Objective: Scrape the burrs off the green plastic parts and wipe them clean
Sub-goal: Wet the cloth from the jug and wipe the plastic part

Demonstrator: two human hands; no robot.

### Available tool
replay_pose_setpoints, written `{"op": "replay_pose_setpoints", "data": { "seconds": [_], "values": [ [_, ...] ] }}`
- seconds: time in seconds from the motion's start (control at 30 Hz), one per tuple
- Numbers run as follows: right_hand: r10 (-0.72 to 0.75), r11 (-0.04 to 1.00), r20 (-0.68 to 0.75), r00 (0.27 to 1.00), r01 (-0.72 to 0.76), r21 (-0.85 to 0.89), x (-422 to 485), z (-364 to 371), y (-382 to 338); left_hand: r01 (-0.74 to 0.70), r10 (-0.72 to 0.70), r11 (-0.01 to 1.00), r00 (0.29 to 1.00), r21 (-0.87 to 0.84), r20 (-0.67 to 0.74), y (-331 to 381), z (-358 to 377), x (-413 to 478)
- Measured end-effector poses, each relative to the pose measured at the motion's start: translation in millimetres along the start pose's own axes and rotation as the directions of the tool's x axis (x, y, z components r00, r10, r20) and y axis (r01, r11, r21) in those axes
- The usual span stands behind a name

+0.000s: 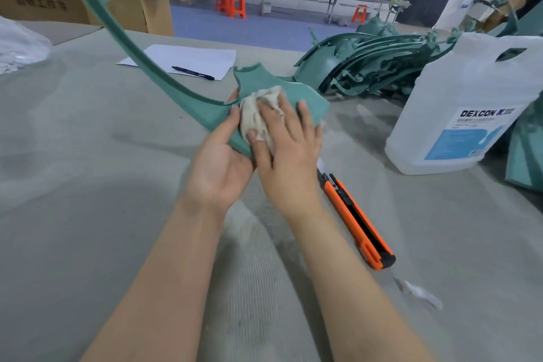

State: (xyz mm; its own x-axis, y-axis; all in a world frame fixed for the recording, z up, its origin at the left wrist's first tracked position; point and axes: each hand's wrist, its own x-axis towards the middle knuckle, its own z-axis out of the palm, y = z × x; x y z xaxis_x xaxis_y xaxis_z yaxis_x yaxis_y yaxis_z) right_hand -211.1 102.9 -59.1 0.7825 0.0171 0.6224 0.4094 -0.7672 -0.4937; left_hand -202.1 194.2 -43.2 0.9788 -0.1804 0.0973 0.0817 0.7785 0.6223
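Wiping step. Left hand (pixel 219 156) grips green part (pixel 264 88) from beneath, held above the table (pixel 88 156). Right hand (pixel 289 138), fingers flat, presses rag (pixel 258 109) onto it. Next, probably: rub along the arm.

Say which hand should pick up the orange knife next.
Right, probably. The right hand presses the cloth just above the orange knife; the left hand holds the green part.
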Motion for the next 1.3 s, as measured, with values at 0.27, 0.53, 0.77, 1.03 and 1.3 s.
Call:
{"op": "replay_pose_setpoints", "data": {
  "seconds": [0.27,0.53,0.77,1.03,1.3],
  "values": [
    [0.382,0.913,-0.112,0.917,-0.356,0.198,15.9,-22.7,48.4,0.061,-0.072,0.987,0.995,0.152,0.068,-2.4,-4.5,-2.8],
    [0.597,0.734,-0.034,0.802,-0.529,0.426,20.3,-28.3,59.4,0.132,-0.111,0.974,0.986,0.183,-0.123,-5.8,-2.6,-0.7],
    [0.444,0.72,0.146,0.884,-0.449,0.529,16.3,-50.4,55.1,0.223,-0.141,0.917,0.957,0.331,-0.255,5.4,-14.7,1.0],
    [0.181,0.857,0.311,0.933,-0.305,0.416,16.5,-42.1,44.7,0.314,-0.269,0.9,0.946,0.304,-0.179,6.2,-18.1,-1.3],
    [0.412,0.864,0.045,0.91,-0.406,0.297,16.2,-32.4,55.6,0.237,-0.247,0.966,0.965,0.107,0.089,11.1,-14.4,-1.8]
  ]
}}
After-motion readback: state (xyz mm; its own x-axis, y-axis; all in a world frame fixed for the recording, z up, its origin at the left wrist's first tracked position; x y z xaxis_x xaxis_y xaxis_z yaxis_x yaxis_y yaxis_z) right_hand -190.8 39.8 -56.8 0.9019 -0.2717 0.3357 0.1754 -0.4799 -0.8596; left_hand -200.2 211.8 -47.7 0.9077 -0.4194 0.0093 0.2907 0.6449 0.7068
